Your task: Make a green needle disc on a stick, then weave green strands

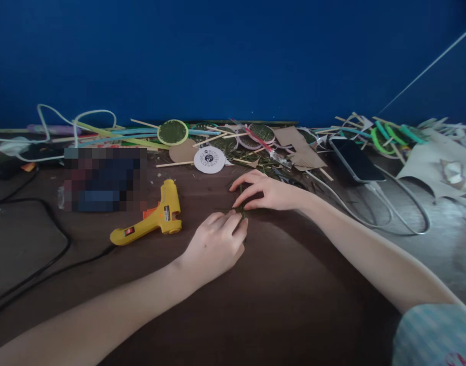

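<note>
My left hand (217, 241) rests low over the dark table with its fingers curled together. A thin dark green strip (241, 189), like a grass blade or stem, lies at its fingertips, mostly hidden. From the right, my right hand (265, 193) reaches in with bent fingers, thumb and fingertips close together on the same strip. The two hands nearly touch. To the left of them lies a yellow glue gun (169, 208) with an orange trigger, its black cord trailing left. A round white printed tag (209, 160) lies just beyond my hands.
Craft scraps line the blue wall (233, 61): a green-filled round fan shape (173, 132), sticks, brown card (297, 147), and green rings (385, 137). A phone (356, 158) with a white cable (393, 218) lies at right. A blurred-out item (106, 180) stands left.
</note>
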### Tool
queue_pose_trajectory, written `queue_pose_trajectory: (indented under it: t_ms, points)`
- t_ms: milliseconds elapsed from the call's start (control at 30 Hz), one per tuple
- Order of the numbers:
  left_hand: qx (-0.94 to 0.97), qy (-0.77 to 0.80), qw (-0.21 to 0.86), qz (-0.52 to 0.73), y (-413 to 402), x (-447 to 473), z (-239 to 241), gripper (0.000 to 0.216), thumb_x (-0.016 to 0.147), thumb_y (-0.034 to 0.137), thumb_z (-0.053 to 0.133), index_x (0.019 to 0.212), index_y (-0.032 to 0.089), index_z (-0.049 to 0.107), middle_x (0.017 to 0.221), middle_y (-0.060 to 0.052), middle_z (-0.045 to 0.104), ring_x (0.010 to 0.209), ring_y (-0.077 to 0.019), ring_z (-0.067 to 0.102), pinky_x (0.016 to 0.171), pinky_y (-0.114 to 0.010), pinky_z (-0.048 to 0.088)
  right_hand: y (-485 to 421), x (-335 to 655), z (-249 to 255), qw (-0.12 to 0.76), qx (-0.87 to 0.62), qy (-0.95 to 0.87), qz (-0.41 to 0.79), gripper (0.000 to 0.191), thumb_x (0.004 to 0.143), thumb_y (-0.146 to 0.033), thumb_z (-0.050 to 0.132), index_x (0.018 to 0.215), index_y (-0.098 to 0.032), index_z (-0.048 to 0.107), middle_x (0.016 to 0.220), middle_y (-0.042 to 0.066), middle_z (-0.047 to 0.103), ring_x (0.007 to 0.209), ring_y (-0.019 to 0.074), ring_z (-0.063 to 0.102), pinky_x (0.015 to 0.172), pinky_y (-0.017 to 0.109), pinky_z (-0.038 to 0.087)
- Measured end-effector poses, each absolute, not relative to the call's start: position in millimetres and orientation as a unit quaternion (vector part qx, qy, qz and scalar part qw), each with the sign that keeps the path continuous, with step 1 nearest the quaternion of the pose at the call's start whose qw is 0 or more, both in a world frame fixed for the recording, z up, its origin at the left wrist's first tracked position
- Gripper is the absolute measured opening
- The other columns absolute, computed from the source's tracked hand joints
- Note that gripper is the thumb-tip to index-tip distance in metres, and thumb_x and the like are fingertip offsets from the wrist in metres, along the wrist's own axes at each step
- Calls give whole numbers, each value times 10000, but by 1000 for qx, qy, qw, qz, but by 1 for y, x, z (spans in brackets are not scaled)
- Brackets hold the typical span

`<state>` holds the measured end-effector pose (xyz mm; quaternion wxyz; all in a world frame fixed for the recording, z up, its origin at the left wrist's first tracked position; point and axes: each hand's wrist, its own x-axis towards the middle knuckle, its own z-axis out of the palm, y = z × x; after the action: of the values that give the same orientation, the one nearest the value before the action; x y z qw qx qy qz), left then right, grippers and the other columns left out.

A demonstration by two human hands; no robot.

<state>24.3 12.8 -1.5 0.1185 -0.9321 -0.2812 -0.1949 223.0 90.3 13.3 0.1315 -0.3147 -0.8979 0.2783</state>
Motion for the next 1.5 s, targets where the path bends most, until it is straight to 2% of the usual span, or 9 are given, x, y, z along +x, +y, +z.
queue_pose_trajectory:
  t_ms: [433,667,733,833,967,1100,1233,1367,1500]
  points:
    - [-935,-278,112,-190,14,24,-3,262,777,106,484,970,81,660,905,-104,668,885,-221,633,781,-339,506,94,224,8,131,-304,-903,275,177,806,-285,605,941,-293,718,1243,8,543,1162,215,382,1033,429,273]
    - [-935,-279,108,-191,12,23,-2,275,757,100,496,984,80,650,951,-118,660,903,-234,626,762,-349,510,95,227,14,169,-308,-881,318,250,802,-246,599,1038,-297,664,1201,18,562,1144,196,465,1005,417,328]
    - [-935,-283,107,-187,12,23,-1,280,750,98,491,979,80,652,942,-121,652,849,-225,625,728,-344,513,95,226,14,195,-330,-866,321,238,790,-221,599,1016,-262,663,1152,31,589,1093,194,510,957,399,374]
    - [-934,-290,105,-181,12,24,0,290,748,99,480,980,90,653,988,-123,640,758,-201,615,688,-339,512,99,226,12,271,-421,-810,306,197,783,-174,568,962,-197,648,1007,46,650,923,179,583,782,337,446]
    - [-934,-288,102,-187,12,23,-1,287,747,102,488,984,94,650,1056,-136,635,813,-211,622,723,-346,510,107,229,5,354,-501,-751,243,148,755,-150,563,888,-172,625,883,36,663,792,166,587,673,296,431]
    - [-934,-281,105,-193,13,23,-3,276,755,104,484,977,92,647,1063,-142,649,915,-233,621,763,-357,506,111,229,1,331,-502,-779,178,125,754,-129,557,850,-176,622,918,44,636,781,163,562,734,314,428]
    - [-935,-285,102,-187,13,24,-3,278,755,106,484,981,96,646,1063,-137,652,931,-238,621,776,-360,505,112,225,-2,277,-465,-830,132,105,785,-157,562,869,-174,623,951,67,616,921,203,530,862,358,386]
    - [-936,-286,100,-178,13,24,-2,277,755,114,491,986,103,642,1069,-137,650,928,-237,621,785,-364,506,113,221,-3,260,-462,-838,129,21,780,-168,579,792,-179,593,845,45,575,850,191,507,800,334,389]
    - [-937,-288,96,-173,13,24,-2,284,748,115,496,994,101,637,1076,-142,644,932,-239,617,798,-369,505,112,221,-3,251,-469,-835,139,69,780,-167,577,719,-181,549,756,24,539,783,175,478,744,309,375]
